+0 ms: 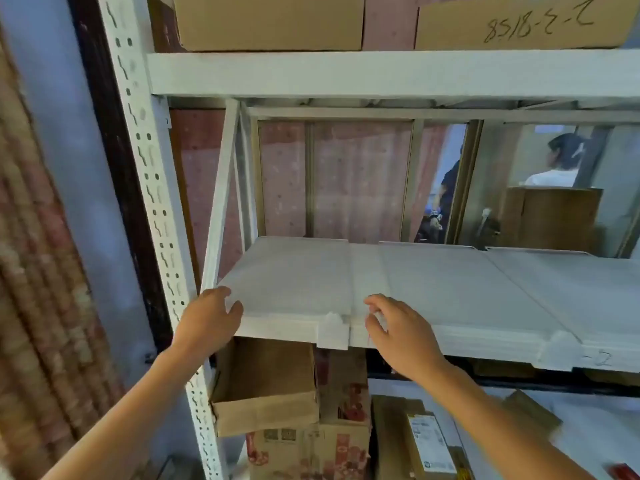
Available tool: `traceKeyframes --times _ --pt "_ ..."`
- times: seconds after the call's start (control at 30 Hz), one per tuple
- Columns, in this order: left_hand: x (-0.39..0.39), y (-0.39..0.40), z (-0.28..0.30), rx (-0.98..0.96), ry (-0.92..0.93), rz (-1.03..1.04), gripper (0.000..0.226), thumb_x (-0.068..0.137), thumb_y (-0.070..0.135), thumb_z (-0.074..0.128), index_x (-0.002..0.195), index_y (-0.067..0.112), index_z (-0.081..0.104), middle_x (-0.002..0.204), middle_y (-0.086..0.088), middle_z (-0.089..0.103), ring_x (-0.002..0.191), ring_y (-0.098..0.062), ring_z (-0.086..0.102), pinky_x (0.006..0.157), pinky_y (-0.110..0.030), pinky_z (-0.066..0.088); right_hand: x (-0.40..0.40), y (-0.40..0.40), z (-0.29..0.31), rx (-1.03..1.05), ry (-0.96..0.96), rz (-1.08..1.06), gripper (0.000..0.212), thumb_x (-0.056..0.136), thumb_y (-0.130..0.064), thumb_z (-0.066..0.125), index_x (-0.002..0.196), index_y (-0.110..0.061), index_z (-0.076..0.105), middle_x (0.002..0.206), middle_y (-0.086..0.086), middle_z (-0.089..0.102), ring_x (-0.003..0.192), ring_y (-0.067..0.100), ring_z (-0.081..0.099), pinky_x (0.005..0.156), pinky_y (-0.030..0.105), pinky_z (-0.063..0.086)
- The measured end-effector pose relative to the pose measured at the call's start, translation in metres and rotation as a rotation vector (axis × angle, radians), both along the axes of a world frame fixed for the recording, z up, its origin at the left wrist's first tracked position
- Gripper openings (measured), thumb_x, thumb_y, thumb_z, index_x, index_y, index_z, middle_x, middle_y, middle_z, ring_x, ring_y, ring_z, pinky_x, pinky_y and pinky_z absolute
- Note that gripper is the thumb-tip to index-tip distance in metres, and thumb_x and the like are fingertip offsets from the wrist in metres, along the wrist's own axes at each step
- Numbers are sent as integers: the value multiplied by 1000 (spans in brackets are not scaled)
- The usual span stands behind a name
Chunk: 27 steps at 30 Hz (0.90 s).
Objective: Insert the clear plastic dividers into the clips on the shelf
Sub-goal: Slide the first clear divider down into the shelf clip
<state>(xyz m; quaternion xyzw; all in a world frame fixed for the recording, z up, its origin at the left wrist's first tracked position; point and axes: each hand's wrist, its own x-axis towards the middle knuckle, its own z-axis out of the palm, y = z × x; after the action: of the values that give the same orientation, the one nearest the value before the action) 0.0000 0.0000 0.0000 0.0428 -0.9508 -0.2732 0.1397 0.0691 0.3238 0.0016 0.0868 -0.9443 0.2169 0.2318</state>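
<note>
The white shelf board (294, 271) has a white clip (332, 329) on its front lip and a second clip (557, 348) further right. A clear plastic divider (363, 271) shows only as a faint pale band running from the shelf's back to just right of the first clip. My right hand (398, 334) pinches the divider's front end between thumb and fingers, close beside that clip. My left hand (207, 320) rests on the shelf's front left corner with fingers apart, holding nothing.
A perforated white upright (152, 188) stands left of my left hand. Cardboard boxes (270, 22) sit on the shelf above. An open cardboard box (263, 386) and printed cartons (311, 448) lie under the shelf. A person (561, 161) stands behind the rack.
</note>
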Motion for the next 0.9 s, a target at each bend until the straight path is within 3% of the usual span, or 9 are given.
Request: traceKeyframes --times 0.1,0.33,0.4,0.47,0.53,0.6,0.7,0.8,0.9 --pt "-26 1 -1 -131 -85 66 47 103 48 45 134 13 50 126 -10 63 120 -36 58 97 -51 58 -37 -18 4 33 -36 -50 39 103 -25 44 141 -23 50 133 -1 65 117 20 58 95 38 51" --pt "-64 4 11 -176 -130 113 54 101 49 50 135 8 46 130 -19 63 130 -49 51 108 -53 46 -74 -27 -3 19 -155 -118 47 97 -18 52 143 -24 50 131 -2 63 121 19 54 97 36 50" --pt "-69 4 7 -63 -88 113 55 98 47 57 136 9 45 131 -20 61 129 -48 52 111 -53 41 -80 -20 -1 38 -214 -110 50 95 -14 52 145 -21 51 134 2 61 124 21 52 101 37 48" --pt "-68 5 10 191 23 54 52 95 37 64 138 14 46 124 -12 61 118 -40 60 102 -50 51 -83 -12 2 24 -282 -92 54 94 -15 52 147 -21 49 135 4 59 124 22 51 102 36 46" --pt "-62 11 30 547 146 -68 54 97 21 69 145 19 45 112 5 61 103 -23 67 79 -32 58 -84 -8 9 -49 -345 -61 59 93 -27 55 151 -25 44 130 0 57 120 20 52 102 38 46" --pt "-56 25 66 692 311 -173 59 99 15 69 151 25 43 109 18 59 93 -13 70 68 -17 55 -86 -11 15 -51 -387 -29 70 89 -50 54 154 -33 36 124 -7 54 118 18 52 102 42 47" --pt "-55 60 119 709 477 -348 55 100 22 69 148 33 46 135 3 59 86 -11 74 64 -14 57 -88 -25 20 -6 -400 11 79 88 -66 50 156 -37 23 102 -15 53 104 15 57 88 37 50" --pt "-53 97 152 569 574 -495 53 102 25 66 151 29 46 147 7 46 84 -6 71 71 -23 62 -86 -39 28 84 -338 38 63 100 -47 43 156 -25 22 79 -7 62 75 17 66 71 40 56" --pt "-49 117 180 495 598 -626 55 105 26 61 156 22 40 150 7 47 86 -7 71 77 -22 61 -81 -50 37 20 -241 69 47 102 -31 37 147 -16 36 65 0 60 57 16 61 56 33 48"
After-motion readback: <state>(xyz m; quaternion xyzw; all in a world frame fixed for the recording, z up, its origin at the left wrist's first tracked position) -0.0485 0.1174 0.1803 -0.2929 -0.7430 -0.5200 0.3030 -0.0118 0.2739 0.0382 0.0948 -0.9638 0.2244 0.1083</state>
